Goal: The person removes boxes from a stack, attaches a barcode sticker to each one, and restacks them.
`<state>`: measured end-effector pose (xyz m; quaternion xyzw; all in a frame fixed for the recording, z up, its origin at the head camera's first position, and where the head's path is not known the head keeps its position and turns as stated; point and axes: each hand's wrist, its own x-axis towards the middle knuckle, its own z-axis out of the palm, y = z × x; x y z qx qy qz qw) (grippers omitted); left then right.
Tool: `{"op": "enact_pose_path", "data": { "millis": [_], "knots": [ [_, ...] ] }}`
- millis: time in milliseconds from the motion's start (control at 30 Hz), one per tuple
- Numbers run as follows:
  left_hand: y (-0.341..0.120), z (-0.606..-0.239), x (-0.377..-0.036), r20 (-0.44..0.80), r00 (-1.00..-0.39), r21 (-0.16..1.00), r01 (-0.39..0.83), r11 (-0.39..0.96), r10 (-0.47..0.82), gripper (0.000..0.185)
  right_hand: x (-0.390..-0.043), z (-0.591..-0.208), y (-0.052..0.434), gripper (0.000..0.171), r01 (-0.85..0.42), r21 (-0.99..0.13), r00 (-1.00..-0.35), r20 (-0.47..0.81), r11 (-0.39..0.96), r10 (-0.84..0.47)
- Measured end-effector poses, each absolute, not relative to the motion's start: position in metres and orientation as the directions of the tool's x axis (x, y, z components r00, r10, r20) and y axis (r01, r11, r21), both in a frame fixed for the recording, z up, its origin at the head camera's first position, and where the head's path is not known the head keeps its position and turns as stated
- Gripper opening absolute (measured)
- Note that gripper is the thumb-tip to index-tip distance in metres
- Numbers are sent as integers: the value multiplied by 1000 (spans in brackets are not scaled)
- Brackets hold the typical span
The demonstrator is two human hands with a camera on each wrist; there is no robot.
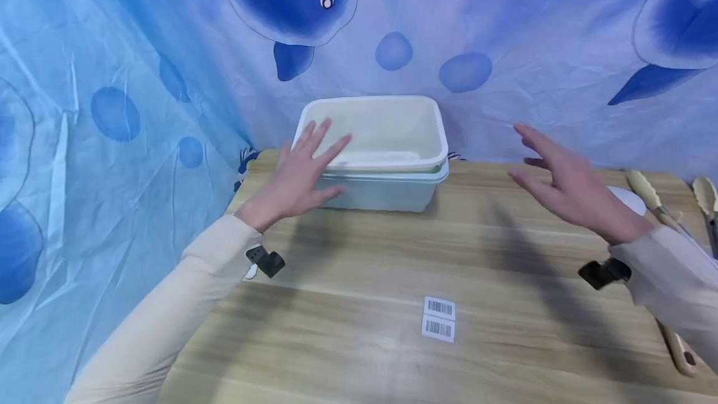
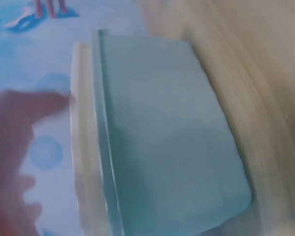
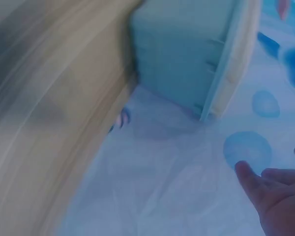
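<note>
Two nested plastic bins stand at the back of the table. The upper white bin sits inside the pale blue-green bin, with its rim showing above. My left hand is spread over the left front corner of the bins, its fingers straight. In the left wrist view the blurred left hand lies beside the white rim. To the right of the bins my right hand hovers above the table, fingers extended and nothing held. The right wrist view shows that hand apart from the bins.
Tongs and another pair of tongs lie at the right edge, near a white round item. A brown handle shows under the right sleeve. Barcode labels are on the wooden table. Blue patterned curtains hang behind.
</note>
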<state>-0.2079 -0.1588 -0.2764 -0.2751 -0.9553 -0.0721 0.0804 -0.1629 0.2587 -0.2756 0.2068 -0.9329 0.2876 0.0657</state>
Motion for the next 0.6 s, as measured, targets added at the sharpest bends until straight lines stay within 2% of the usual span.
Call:
{"op": "enact_pose_path", "data": {
  "millis": [233,400,500,600],
  "knots": [
    [-170,-279,-223,209,-918,393,395,830,338,97,-190,-275,243,62,-265,-721,-964,203,640,-171],
    [-184,-283,-230,199,-956,546,290,786,214,108,-215,-278,219,60,-207,-865,-978,198,457,-68],
    [-189,-291,-236,148,-978,630,208,748,148,115,-230,-284,204,59,-178,-925,-984,177,336,-34],
    [-189,-302,-243,70,-992,744,121,657,104,120,-241,-291,191,61,-130,-938,-991,129,321,-23]
  ]
}}
